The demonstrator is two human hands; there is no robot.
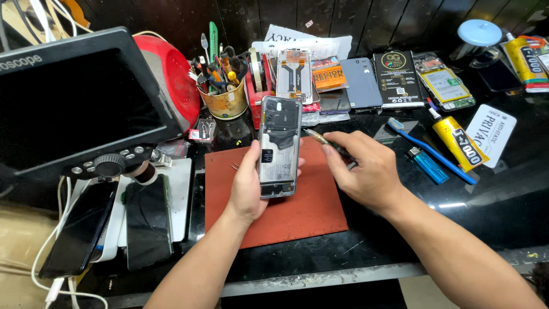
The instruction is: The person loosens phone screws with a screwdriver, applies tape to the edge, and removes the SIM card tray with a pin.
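Note:
My left hand (246, 186) holds an opened phone (279, 146) upright above a red work mat (297, 212), its back cover off and its inner parts facing me. My right hand (363, 169) is just to the right of the phone and grips a thin metal tool (315, 137). The tool's tip sits at the phone's right edge, near its upper half. Whether the tip touches the phone I cannot tell.
A microscope screen (74, 97) stands at the left over two dark phones (148, 220). Behind the mat are a tool cup (226, 100), phone parts and boxes (397, 77). At the right lie a blue toothbrush (429, 151), a lighter (426, 165) and glue tubes (457, 143).

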